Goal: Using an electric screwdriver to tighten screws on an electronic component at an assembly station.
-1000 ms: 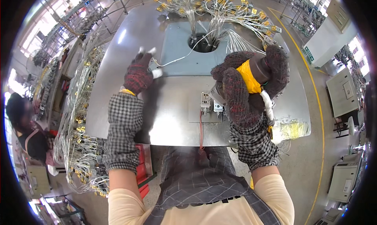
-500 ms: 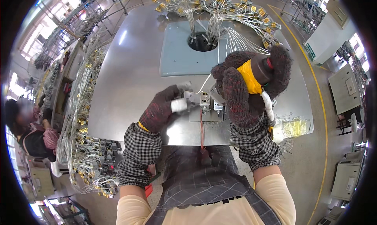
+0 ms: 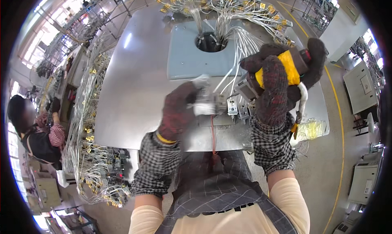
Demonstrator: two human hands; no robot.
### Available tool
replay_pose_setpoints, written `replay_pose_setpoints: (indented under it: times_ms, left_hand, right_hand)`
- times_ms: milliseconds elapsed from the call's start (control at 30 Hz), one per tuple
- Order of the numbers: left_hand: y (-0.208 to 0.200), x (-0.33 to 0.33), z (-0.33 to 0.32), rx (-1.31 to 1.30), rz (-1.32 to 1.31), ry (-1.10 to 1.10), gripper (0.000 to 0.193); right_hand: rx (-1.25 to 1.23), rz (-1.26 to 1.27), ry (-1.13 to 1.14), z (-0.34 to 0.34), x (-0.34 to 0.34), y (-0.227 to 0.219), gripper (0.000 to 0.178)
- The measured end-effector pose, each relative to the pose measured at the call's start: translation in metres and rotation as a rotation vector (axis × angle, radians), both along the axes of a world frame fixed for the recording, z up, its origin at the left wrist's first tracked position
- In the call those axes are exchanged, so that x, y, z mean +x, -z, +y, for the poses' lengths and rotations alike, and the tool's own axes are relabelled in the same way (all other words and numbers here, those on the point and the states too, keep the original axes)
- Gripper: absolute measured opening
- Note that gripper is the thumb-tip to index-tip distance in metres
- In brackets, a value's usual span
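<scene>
My right hand (image 3: pixel 274 89), in a dark knitted glove, is wrapped round a dark hand-held power tool (image 3: pixel 290 66) with yellow tape on its body and a white cord. The tool's grey squarish head points down and left, close to small metal connector blocks (image 3: pixel 232 106). These stand on a small metal fixture plate (image 3: pixel 222 120) near the table's front edge. My left hand (image 3: pixel 179 107), also gloved and with white-wrapped fingertips, is at the left end of the blocks. Its fingers are blurred, so their grip is unclear. White wires (image 3: pixel 223 85) run up from the blocks.
A blue-grey raised panel (image 3: pixel 190 56) has a round hole with bundled white wires coming out. Yellow-tagged wire ends (image 3: pixel 261 9) fan across the far edge. A red cord (image 3: pixel 213 134) hangs at the front. Harnesses (image 3: pixel 81 124) hang at left, near a person (image 3: pixel 41 134).
My left hand has moved right and slightly up, onto the blocks. My right hand has lifted the tool up and right, away from the fixture, uncovering more of the connector blocks and wires.
</scene>
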State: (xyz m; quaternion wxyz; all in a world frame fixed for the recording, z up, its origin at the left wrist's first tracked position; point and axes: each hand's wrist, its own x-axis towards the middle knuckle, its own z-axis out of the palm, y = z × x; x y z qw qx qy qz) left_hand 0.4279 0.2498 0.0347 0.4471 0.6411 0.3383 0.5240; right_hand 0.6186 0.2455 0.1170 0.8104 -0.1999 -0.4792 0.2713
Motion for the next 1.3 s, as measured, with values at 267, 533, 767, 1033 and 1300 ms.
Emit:
replay_pose_setpoints:
  times_ms: [267, 533, 767, 1033, 1300]
  left_hand:
    - [-0.030, 0.011, -0.008, -0.002, 0.480, -0.088, 0.057]
    - [-0.028, 0.013, -0.002, 0.097, 0.744, -0.069, 0.070]
    - [-0.023, 0.024, -0.005, 0.087, 0.782, -0.105, 0.069]
    - [-0.020, 0.022, -0.008, -0.001, 0.627, -0.080, 0.071]
    - [-0.016, 0.013, -0.009, -0.178, 0.541, 0.002, 0.086]
  right_hand:
    - [0.221, 0.098, -0.170, 0.016, 0.019, -0.004, 0.073]
    - [0.083, -0.011, -0.162, -0.001, 0.003, -0.002, 0.074]
    - [-0.004, -0.077, -0.110, -0.006, -0.004, -0.003, 0.074]
    - [-0.049, -0.139, -0.130, -0.018, -0.012, -0.004, 0.072]
    - [0.007, -0.175, -0.092, -0.011, -0.016, 0.003, 0.067]
